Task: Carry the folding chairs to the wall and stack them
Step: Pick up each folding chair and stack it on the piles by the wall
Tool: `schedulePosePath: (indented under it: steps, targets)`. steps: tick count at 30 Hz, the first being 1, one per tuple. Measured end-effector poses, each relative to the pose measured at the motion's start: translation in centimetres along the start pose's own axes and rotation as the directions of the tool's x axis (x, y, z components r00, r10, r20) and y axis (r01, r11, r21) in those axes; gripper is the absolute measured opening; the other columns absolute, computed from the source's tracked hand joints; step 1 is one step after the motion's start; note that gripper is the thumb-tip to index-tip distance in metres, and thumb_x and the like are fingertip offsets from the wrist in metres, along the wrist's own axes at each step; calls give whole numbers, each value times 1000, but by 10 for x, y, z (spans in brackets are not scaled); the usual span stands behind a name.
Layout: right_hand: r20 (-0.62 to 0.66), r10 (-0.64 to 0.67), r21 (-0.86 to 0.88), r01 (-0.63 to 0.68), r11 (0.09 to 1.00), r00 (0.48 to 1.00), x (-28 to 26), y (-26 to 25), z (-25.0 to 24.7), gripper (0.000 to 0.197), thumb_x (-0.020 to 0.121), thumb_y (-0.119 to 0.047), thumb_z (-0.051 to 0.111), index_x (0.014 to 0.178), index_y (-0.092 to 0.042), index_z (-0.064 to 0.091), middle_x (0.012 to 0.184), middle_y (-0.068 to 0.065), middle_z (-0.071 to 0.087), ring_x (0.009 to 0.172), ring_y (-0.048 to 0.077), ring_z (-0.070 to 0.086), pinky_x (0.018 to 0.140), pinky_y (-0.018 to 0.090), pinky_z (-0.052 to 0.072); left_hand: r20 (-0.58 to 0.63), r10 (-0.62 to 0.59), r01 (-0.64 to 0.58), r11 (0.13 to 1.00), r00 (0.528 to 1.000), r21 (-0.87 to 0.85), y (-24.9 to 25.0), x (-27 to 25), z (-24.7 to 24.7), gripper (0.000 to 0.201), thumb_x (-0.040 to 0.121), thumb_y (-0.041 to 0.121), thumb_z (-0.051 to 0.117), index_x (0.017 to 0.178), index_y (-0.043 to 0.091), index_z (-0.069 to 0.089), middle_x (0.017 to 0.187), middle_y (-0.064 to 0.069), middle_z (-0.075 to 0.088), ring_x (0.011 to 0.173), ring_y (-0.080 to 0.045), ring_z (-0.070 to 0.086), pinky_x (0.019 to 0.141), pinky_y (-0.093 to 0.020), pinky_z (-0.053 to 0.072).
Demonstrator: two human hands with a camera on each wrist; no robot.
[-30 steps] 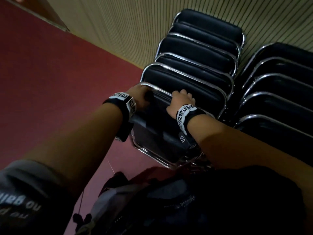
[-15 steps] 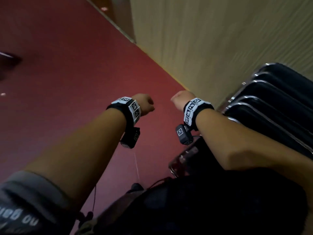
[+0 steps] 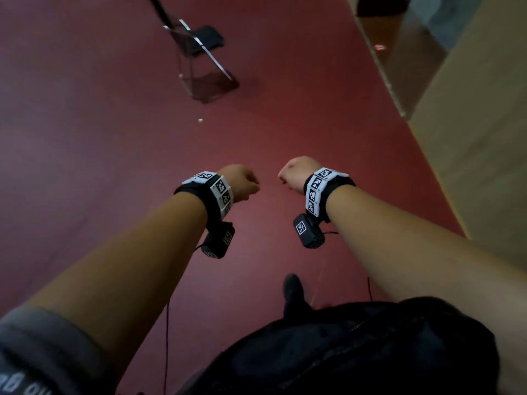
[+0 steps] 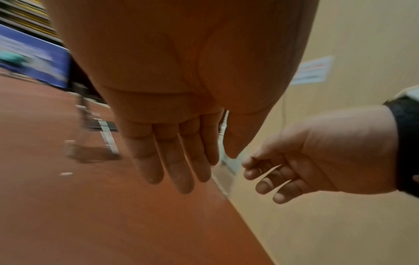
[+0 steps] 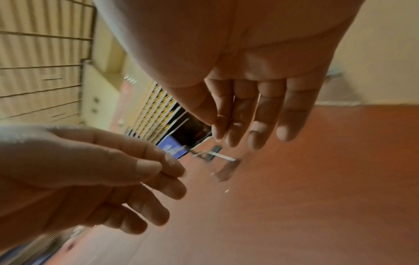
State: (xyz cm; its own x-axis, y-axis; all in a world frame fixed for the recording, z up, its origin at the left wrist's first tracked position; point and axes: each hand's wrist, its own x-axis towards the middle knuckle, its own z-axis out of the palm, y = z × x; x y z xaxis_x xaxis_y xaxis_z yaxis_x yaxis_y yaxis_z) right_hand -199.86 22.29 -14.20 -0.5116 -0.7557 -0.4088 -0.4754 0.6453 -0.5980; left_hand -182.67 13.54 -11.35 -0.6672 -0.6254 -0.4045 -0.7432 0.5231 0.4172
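Observation:
One black folding chair [image 3: 199,52] with a chrome frame stands unfolded on the red floor, far ahead of me. It shows blurred in the left wrist view [image 4: 95,134] and small in the right wrist view [image 5: 215,156]. My left hand [image 3: 242,182] and right hand [image 3: 293,173] hang side by side in front of me, well short of the chair, and both hold nothing. The left hand's fingers [image 4: 174,157] lie nearly straight and together. The right hand's fingers [image 5: 249,116] hang relaxed and slightly bent. The stack of chairs is out of view.
A beige wall [image 3: 484,138] runs along the right, meeting the red floor [image 3: 85,138]. A small white scrap [image 3: 200,120] lies on the floor before the chair. A black bag [image 3: 356,352] hangs at my chest, above my shoe [image 3: 292,289]. A blue board [image 4: 34,59] stands far left.
A second ago both hands gripped a folded chair at the stack by the wall. They have let go, and my view has swung left, off the stack and onto the unfolded chair.

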Motion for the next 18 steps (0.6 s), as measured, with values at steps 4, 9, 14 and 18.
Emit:
schedulePosePath:
  steps: [4,9,14,18]
  targets:
    - [121,-52,79,43,996,991,77,-51,18,19,98,-21,65,97,-10,80,97,8,80,96,29,77,88,42,60,-41,-111,109,993,993,-47,-56,49,-37,16,95,22,67,106,18,78,87,-4,79,82,-18,77,84,-32,60]
    - [188,-95,116,74,991,978,199,-112,16,18,96,-19,66,98,-7,80,99,12,80,99,31,77,85,42,61,-102,-229,212,965,968,-155,-108,149,-90,15,92,18,69,102,16,79,91,-4,79,80,-19,78,87,-38,61]
    - [270,-130,8,133,991,954,306,-173,-16,21,97,-18,63,99,-6,80,100,14,80,96,32,76,87,43,60,-121,-303,253,915,945,-315,-134,245,-145,12,90,15,69,98,13,79,91,-3,79,77,-18,78,87,-43,63]
    - [277,-135,-17,145,989,951,387,-222,-30,20,97,-19,64,95,-8,80,98,12,80,96,32,77,89,46,61,-133,-321,232,863,938,-448,-156,303,-183,9,91,13,68,92,19,75,92,-3,79,80,-19,77,74,-35,61]
